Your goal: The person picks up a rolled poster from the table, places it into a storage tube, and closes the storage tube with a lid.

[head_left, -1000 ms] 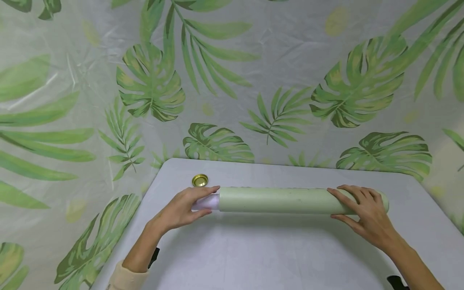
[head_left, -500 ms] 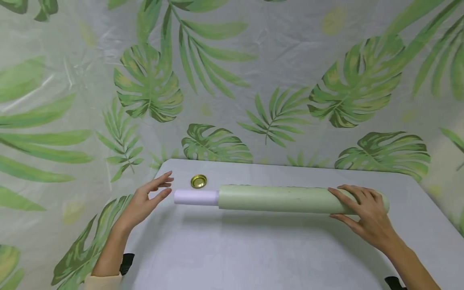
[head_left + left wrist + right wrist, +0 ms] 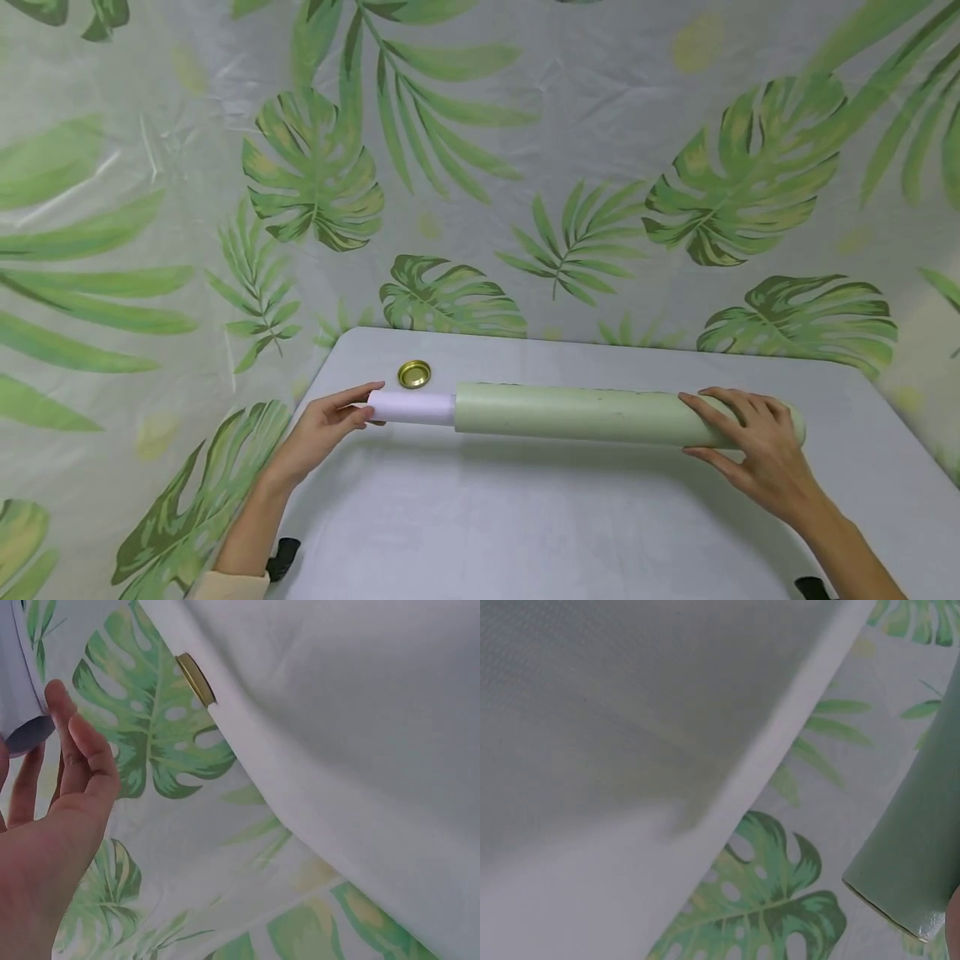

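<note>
- While the two hands hold it up near its ends, the green tube (image 3: 585, 414) appears to hang above the white surface (image 3: 525, 525), its shadow beneath; a white roll (image 3: 416, 408) sticks out of its left end.
- Likely trouble: pressing the roll off-line could crease its rim or jam it against the tube's mouth; tipping the left end down with a loose pinch could let the roll slide out.
- The shared long axis runs left to right, nearly level; the roll points left, its hollow end towards the left hand (image 3: 315, 433).
- That hand's thumb and fingers pinch the roll's free end; how firmly, I cannot tell.
- The right hand (image 3: 761, 454) grips the tube near its right end, fingers over the top, thumb on the near side.
- Just beyond the roll, apart from it, a gold cap (image 3: 414, 374) lies hollow side up.
- Behind stands leaf-patterned sheeting (image 3: 465, 217).
</note>
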A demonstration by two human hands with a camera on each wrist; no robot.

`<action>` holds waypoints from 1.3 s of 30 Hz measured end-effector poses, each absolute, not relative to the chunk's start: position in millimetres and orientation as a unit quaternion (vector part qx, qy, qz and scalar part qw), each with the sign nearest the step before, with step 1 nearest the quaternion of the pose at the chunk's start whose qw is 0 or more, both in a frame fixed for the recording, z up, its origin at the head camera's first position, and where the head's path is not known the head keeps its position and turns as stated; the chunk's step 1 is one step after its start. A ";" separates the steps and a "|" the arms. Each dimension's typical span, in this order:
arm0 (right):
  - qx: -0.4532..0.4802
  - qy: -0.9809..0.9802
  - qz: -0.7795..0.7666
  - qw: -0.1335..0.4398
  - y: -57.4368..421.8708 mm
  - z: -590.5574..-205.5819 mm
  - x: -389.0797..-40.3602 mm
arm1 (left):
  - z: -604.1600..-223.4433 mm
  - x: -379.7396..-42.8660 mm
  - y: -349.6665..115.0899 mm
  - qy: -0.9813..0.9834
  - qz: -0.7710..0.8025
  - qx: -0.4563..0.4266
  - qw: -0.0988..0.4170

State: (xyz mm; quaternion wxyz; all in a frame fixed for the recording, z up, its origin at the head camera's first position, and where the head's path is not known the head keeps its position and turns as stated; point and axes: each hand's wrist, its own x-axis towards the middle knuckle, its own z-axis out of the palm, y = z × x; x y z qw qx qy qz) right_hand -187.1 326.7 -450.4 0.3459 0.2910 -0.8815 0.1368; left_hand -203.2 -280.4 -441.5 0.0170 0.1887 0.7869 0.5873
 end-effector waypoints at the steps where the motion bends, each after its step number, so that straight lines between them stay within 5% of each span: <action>1: 0.289 -0.884 0.136 0.342 326.8 -450.8 -186.7 | -441.4 -203.4 -279.4 0.787 0.589 0.185 0.013; 10: 0.281 -0.891 0.139 0.327 326.5 -450.9 -184.4 | -440.4 -201.7 -274.6 0.782 0.599 0.173 -0.007; 24: 0.305 -0.862 0.138 0.380 320.5 -455.6 -190.1 | -435.2 -196.4 -243.9 0.800 0.581 0.151 -0.001; 39: 0.295 -0.876 0.146 0.352 313.2 -457.5 -189.8 | -429.4 -194.1 -218.6 0.826 0.542 0.152 -0.046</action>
